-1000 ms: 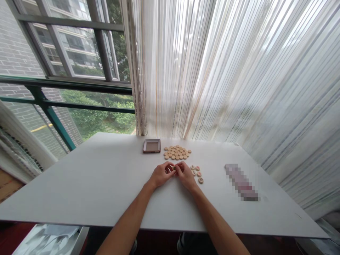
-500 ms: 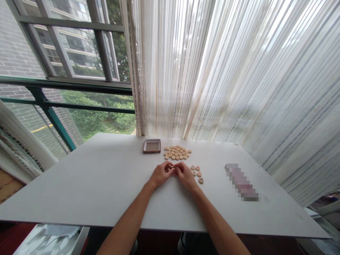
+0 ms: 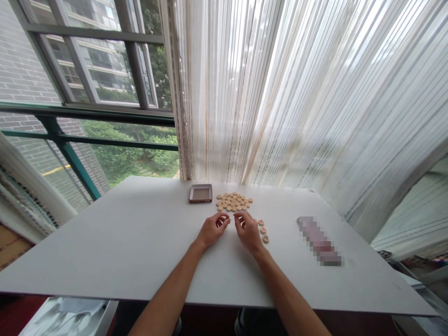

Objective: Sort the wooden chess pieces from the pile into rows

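My left hand (image 3: 212,230) is above the white table, its thumb and index finger nearly together around what looks like a small pale Chinese chess piece, mostly hidden by the fingertips. Just to its right is my right hand (image 3: 248,230), fingers curved and slightly apart, with no piece visible between them. Beside the right hand lie face-up round wooden Chinese chess pieces (image 3: 263,230) with red or dark characters, some of them covered by that hand. Beyond both hands sits a cluster of plain-side-up wooden Chinese chess pieces (image 3: 233,202).
A shallow open box (image 3: 200,193) with a dark rim stands left of the cluster. On the right of the white table (image 3: 133,242) lies a long pixelated item (image 3: 319,241). A striped sheer curtain (image 3: 245,93) hangs behind the table's far edge.
My hands, which met at one small piece, have drawn apart. The right hand has shifted slightly right and now covers more of the face-up pieces.
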`<state>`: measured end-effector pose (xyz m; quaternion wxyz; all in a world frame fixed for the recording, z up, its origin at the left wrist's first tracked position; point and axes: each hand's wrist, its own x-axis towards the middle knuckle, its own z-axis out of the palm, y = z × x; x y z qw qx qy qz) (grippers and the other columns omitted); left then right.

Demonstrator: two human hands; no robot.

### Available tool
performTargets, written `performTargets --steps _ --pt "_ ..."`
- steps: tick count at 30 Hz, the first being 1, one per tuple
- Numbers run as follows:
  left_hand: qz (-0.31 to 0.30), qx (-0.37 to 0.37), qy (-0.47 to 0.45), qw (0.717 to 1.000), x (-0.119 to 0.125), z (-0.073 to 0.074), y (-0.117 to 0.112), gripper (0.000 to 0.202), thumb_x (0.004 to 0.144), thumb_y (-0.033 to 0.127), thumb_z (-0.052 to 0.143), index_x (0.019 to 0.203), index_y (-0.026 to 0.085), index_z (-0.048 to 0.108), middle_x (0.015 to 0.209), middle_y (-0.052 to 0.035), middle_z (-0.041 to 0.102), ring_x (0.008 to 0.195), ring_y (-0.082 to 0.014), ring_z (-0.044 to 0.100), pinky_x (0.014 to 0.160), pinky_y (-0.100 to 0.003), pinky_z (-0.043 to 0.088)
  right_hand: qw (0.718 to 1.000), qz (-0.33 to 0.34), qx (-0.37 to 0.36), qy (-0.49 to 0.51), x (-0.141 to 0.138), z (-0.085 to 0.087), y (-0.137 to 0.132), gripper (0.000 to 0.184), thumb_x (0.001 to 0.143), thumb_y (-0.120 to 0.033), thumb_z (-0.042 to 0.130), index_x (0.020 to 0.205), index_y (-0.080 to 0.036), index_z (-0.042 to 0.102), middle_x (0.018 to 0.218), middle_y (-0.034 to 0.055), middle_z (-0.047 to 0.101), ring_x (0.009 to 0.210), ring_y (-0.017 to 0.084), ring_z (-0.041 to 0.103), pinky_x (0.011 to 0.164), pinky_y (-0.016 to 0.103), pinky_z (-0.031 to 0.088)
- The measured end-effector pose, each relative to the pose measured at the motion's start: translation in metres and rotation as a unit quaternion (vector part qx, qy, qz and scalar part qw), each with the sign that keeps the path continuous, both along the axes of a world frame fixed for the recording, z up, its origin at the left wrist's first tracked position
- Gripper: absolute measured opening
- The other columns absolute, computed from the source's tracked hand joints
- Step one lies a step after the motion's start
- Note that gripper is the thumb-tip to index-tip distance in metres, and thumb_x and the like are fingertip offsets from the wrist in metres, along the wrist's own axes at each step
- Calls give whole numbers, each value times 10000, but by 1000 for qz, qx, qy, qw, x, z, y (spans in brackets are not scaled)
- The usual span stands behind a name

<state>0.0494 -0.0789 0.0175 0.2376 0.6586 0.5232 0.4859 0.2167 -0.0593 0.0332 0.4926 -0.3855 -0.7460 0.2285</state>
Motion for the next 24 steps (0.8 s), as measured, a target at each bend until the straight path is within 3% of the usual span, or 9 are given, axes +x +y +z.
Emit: performTargets --steps 4,7,10,14,18,24 --pt "-4 -5 22 1000 0 1 -1 243 900 384 550 1011 211 679 800 -8 706 633 -124 600 621 -230 471 998 -60 32 8 21 26 13 214 941 -352 488 979 -213 646 965 73 667 780 190 634 651 298 517" --pt "3 -18 30 999 1 3 -3 235 885 384 562 1001 216 679 785 -3 701 636 -129 602 624 -231 474 993 -105 46 -22 56 36 38 246 935 -370 480 995 -199 645 979 91 684 816 210 639 703 327 529" --pt "2 -21 55 998 1 4 -5 205 867 370 583 964 219 682 748 2 687 626 -134 594 630 -240 475 983 -170 42 -64 99 24 67 258 919 -357 466 971 -182 648 924 100 698 810 222 641 706 331 521" --pt "5 8 117 993 3 4 -6 140 831 335 627 822 209 688 766 -21 677 652 -153 588 643 -266 468 957 -223 49 -179 137 -13 86 238 882 -279 452 937 -169 656 869 104 681 800 237 608 774 368 488" --pt "22 24 152 988 6 4 -6 153 837 332 632 783 197 681 788 -41 669 691 -169 591 691 -287 466 954 -206 50 -209 141 -34 84 207 865 -259 482 887 -183 674 853 102 661 861 255 569 844 381 447" --pt "-10 30 168 985 7 8 -12 137 840 321 648 899 205 691 845 -42 678 715 -174 582 756 -309 469 955 -188 54 -224 137 -32 79 210 895 -233 476 893 -189 681 888 101 656 916 253 554 882 364 426"
